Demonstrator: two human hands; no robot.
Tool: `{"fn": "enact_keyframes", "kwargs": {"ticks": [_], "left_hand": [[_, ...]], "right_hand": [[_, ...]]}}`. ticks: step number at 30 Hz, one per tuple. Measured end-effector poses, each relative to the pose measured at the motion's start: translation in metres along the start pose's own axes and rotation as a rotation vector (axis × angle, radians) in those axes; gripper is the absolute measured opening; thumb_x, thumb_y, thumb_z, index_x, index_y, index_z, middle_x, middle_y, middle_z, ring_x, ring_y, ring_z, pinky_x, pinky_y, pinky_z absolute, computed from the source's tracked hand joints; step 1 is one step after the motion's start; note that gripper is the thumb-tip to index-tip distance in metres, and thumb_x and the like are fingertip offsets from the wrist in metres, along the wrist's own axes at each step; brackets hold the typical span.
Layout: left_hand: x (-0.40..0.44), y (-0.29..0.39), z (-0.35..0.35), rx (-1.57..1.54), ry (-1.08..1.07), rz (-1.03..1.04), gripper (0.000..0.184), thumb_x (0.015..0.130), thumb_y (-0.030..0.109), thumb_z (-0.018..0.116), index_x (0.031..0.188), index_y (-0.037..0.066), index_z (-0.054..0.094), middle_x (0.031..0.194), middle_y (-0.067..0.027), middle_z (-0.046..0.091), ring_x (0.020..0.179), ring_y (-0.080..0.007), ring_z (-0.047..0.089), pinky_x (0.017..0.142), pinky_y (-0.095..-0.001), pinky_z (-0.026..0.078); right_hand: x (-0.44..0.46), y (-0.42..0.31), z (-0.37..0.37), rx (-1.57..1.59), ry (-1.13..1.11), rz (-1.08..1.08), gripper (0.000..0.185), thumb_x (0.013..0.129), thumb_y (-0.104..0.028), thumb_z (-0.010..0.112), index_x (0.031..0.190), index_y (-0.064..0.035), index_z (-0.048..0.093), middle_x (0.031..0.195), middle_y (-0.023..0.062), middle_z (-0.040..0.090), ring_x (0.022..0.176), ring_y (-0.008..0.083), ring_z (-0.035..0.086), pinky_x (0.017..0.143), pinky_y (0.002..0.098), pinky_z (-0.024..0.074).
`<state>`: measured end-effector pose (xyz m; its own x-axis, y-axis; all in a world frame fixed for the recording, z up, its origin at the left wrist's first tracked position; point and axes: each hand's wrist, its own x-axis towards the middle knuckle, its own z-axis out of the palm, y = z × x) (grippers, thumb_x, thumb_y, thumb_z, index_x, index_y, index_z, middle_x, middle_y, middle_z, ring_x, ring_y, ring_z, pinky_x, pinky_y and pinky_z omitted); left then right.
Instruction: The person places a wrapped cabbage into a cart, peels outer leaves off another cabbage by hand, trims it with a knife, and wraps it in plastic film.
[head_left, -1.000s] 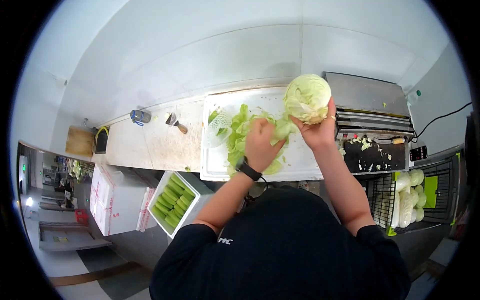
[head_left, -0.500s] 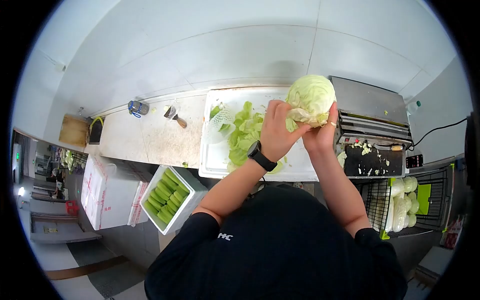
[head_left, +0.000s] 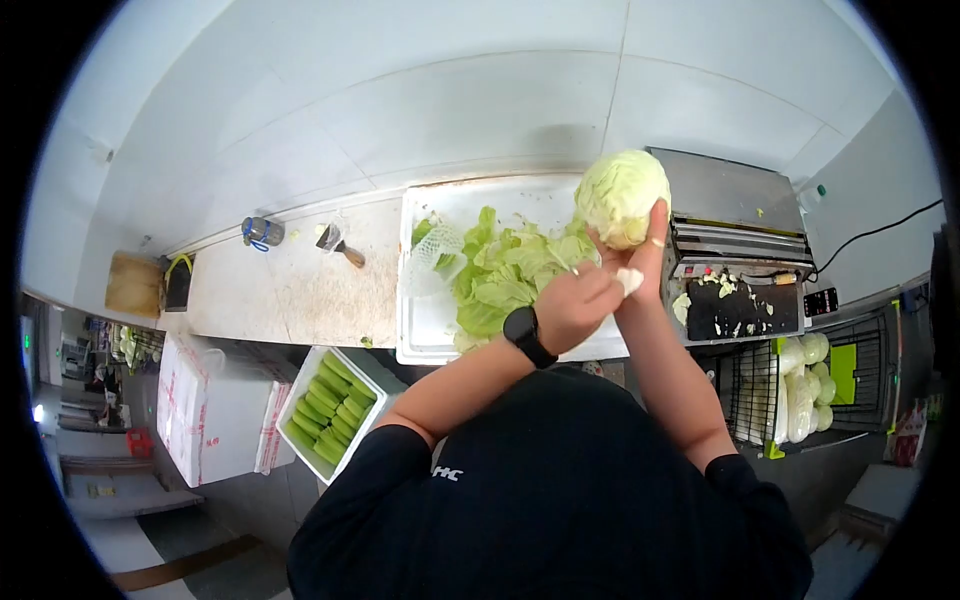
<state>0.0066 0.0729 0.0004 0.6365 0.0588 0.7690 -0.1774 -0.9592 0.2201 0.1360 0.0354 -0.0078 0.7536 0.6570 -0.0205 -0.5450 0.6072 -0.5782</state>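
Note:
A pale green cabbage rests in my right hand, whose fingers curl around its underside and right side. My left hand, with a black watch on the wrist, is closed on a cabbage leaf; its thick white base sticks out by the thumb side. How far the leaf runs behind the fingers is hard to make out. Both hands are above a white foam tray. Loose green leaves are heaped in it, beside a white foam net.
Right of the tray stands a metal wrapping machine with scraps on its black plate and a knife. A scraper and bottle are on the counter. Below are a box of green vegetables and a wire basket.
My left hand has come away from the cabbage, down and toward me, with a leaf in it. The cabbage stays up in my right hand, its lower side now barer.

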Motion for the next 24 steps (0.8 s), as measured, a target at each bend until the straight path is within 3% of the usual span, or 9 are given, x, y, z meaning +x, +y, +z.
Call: {"fn": "enact_keyframes", "kwargs": {"ticks": [4, 6, 8, 11, 15, 19, 21, 22, 24], "left_hand": [[-0.046, -0.041, -0.011, 0.066, -0.004, -0.281, 0.026, 0.076, 0.012, 0.073, 0.1, 0.005, 0.066, 0.089, -0.008, 0.061, 0.081, -0.0287, 0.061, 0.066, -0.0369, 0.051], [-0.068, -0.063, -0.016, 0.121, -0.152, -0.351, 0.037, 0.076, 0.013, 0.076, 0.11, 0.006, 0.064, 0.1, -0.0096, 0.062, 0.09, -0.0293, 0.062, 0.073, -0.0364, 0.052], [-0.07, -0.066, -0.014, 0.167, -0.3, -0.431, 0.047, 0.076, 0.014, 0.079, 0.12, 0.007, 0.062, 0.111, -0.0112, 0.064, 0.099, -0.0298, 0.063, 0.079, -0.0359, 0.053], [-0.047, -0.069, -0.005, -0.822, -0.221, -0.828, 0.082, 0.078, 0.034, 0.084, 0.144, 0.007, 0.043, 0.141, -0.012, 0.05, 0.13, -0.0263, 0.048, 0.103, -0.0401, 0.045], [-0.008, -0.043, 0.003, -1.518, -0.016, -0.463, 0.113, 0.072, 0.031, 0.089, 0.155, 0.009, 0.017, 0.149, -0.0125, 0.039, 0.137, -0.0249, 0.041, 0.11, -0.0397, 0.038], [-0.016, 0.001, 0.023, -1.609, 0.073, -1.029, 0.099, 0.08, 0.032, 0.082, 0.154, 0.01, 0.02, 0.151, -0.0114, 0.036, 0.136, -0.0259, 0.041, 0.111, -0.0412, 0.039], [-0.009, 0.022, 0.031, -1.424, -0.002, -1.052, 0.092, 0.084, 0.027, 0.077, 0.154, 0.007, 0.021, 0.148, -0.0136, 0.038, 0.135, -0.0265, 0.042, 0.11, -0.0397, 0.039], [-0.004, 0.032, 0.039, -1.25, -0.093, -1.048, 0.084, 0.088, 0.023, 0.073, 0.153, 0.004, 0.023, 0.145, -0.0158, 0.04, 0.134, -0.0271, 0.042, 0.11, -0.0381, 0.038], [0.001, 0.038, 0.054, -1.018, -0.093, -0.921, 0.068, 0.093, 0.021, 0.067, 0.148, 0.002, 0.032, 0.138, -0.0169, 0.046, 0.127, -0.0277, 0.048, 0.105, -0.0376, 0.042]], "right_hand": [[0.003, -0.024, 0.001, 0.144, 0.099, 0.147, 0.072, 0.096, -0.064, 0.043, 0.149, -0.0152, 0.038, 0.147, 0.0142, 0.044, 0.131, 0.0383, 0.049, 0.104, 0.0536, 0.0479], [-0.002, -0.036, -0.016, 0.317, -0.215, 0.368, 0.078, 0.094, -0.067, 0.042, 0.151, -0.0156, 0.035, 0.15, 0.0162, 0.041, 0.133, 0.0457, 0.044, 0.106, 0.054, 0.0457], [-0.018, -0.041, -0.017, 0.296, -0.083, 0.389, 0.084, 0.091, -0.072, 0.04, 0.15, -0.0116, 0.034, 0.145, 0.0223, 0.045, 0.124, 0.0503, 0.051, 0.092, 0.056, 0.0552], [-0.034, -0.046, -0.034, 0.569, -0.361, 0.601, 0.078, 0.094, -0.066, 0.043, 0.152, -0.014, 0.033, 0.154, 0.019, 0.035, 0.135, 0.0492, 0.04, 0.103, 0.0623, 0.0453], [-0.065, -0.083, -0.019, -0.651, -0.086, 0.648, 0.07, 0.095, -0.06, 0.047, 0.148, -0.0153, 0.038, 0.141, 0.0086, 0.053, 0.122, 0.0275, 0.057, 0.083, 0.0503, 0.057], [-0.076, -0.089, -0.064, -0.711, 0.06, 0.195, 0.085, 0.087, -0.057, 0.063, 0.152, -0.0144, 0.027, 0.147, 0.0137, 0.041, 0.129, 0.0279, 0.051, 0.095, 0.0501, 0.0512], [-0.087, -0.086, -0.088, -0.963, -0.317, -0.076, 0.103, 0.078, -0.051, 0.077, 0.154, -0.0145, 0.018, 0.152, 0.0145, 0.032, 0.133, 0.0273, 0.046, 0.101, 0.0415, 0.0484], [-0.09, -0.092, -0.089, -0.814, -0.148, 0.022, 0.123, 0.063, -0.042, 0.091, 0.156, -0.0152, 0.015, 0.152, 0.0123, 0.034, 0.137, 0.0278, 0.041, 0.105, 0.0404, 0.0453], [-0.084, -0.107, -0.119, -0.472, -0.062, 0.104, 0.123, 0.061, -0.048, 0.091, 0.156, -0.0157, 0.02, 0.151, 0.0105, 0.037, 0.136, 0.0274, 0.044, 0.105, 0.0411, 0.0461]]}}
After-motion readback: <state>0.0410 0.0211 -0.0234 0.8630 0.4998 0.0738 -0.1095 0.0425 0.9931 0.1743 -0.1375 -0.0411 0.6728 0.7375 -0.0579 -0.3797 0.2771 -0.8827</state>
